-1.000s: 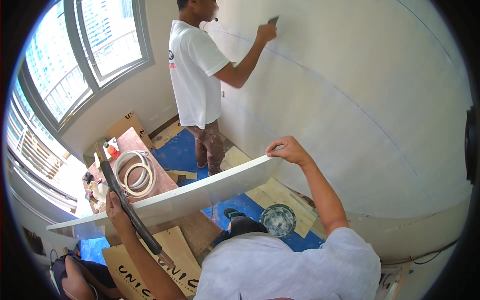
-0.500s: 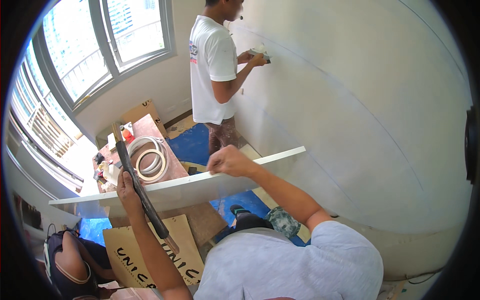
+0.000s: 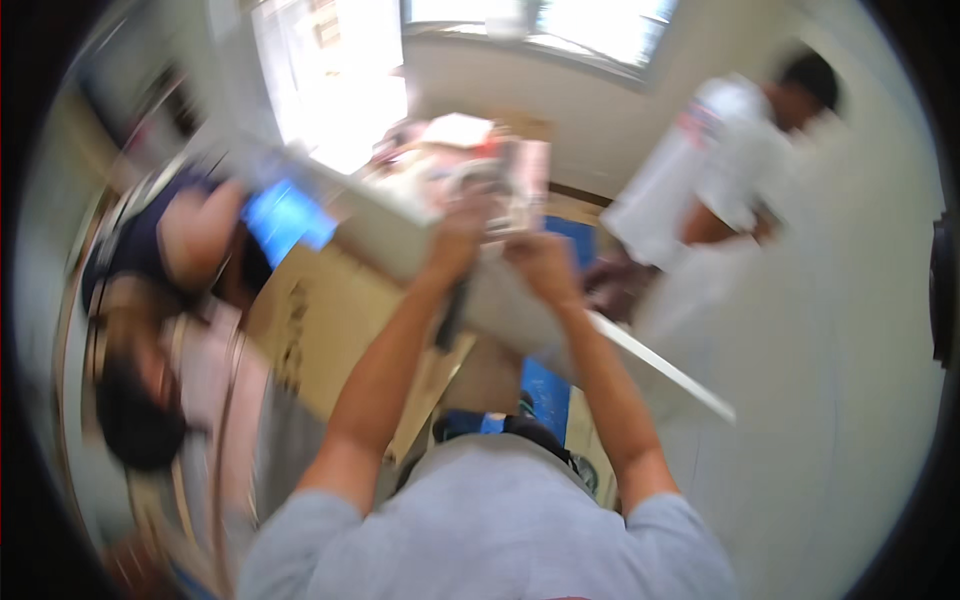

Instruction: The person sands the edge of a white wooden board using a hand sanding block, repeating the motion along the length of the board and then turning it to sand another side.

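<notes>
Motion blurs the view. My left hand (image 3: 460,235) is closed around a long dark rod (image 3: 449,318), whose lower end shows below the hand; its upper part is hard to make out. Just to its right, my right hand (image 3: 540,265) has its fingers curled together over the board; whether something is in them is hidden by the blur. Beneath both hands a long grey board with a white edge (image 3: 670,370) runs from far left to near right.
A cluttered worktable (image 3: 533,165) stands beyond the board. A person in a white shirt (image 3: 680,170) is by the right wall. Another person in dark clothing (image 3: 135,225) bends at the left, beside a cardboard sheet (image 3: 320,330). Blue sheeting (image 3: 545,395) covers part of the floor.
My view has swung to the left, so the co-worker and the board appear turned. My hands, apart along the board before, are now close together. The dark rod remains in my left hand.
</notes>
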A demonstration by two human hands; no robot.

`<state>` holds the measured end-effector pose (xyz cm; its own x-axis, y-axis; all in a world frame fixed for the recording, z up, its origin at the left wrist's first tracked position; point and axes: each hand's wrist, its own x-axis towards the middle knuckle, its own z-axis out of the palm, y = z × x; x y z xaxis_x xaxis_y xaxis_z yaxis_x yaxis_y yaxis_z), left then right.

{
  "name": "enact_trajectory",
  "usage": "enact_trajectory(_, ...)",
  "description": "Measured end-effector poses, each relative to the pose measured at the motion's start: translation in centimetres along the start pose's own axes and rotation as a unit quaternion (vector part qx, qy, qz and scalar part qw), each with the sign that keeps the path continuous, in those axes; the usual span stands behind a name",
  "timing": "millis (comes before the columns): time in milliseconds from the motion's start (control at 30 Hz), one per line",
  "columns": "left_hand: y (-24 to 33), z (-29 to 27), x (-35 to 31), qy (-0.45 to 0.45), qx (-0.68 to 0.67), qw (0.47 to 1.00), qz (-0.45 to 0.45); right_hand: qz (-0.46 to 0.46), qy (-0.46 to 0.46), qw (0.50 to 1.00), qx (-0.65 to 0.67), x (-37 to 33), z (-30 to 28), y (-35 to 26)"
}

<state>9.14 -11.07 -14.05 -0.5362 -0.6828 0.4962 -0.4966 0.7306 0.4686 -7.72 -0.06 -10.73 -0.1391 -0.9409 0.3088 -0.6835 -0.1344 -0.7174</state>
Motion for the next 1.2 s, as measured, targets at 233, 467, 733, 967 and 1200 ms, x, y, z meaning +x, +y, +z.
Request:
enact_trajectory(233,4.8,-1.7,1.2,0.105,-0.35,0.914,-0.174,0.083,-0.031,0.983,0.161,0.1,-0.8,0.8)
enact_trajectory(467,6.5,-3.2,-1.5,0.092,-0.411,0.887,-0.187,0.099,-0.041,0.981,0.159,-2.3,-0.9,-1.2)
enact_trajectory(733,6.7,-3.5,-0.8,0.097,-0.413,0.886,-0.189,0.087,-0.044,0.978,0.187,-1.5,-1.2,-1.0)
enact_trajectory(967,5.6,-3.5,-0.3,0.108,-0.409,0.886,-0.191,0.09,-0.03,0.978,0.183,-0.8,-0.7,-0.9)
enact_trajectory(1200,4.3,-3.5,0.1,0.113,-0.412,0.881,-0.203,0.025,-0.043,0.995,0.092,0.0,0.6,-1.0)
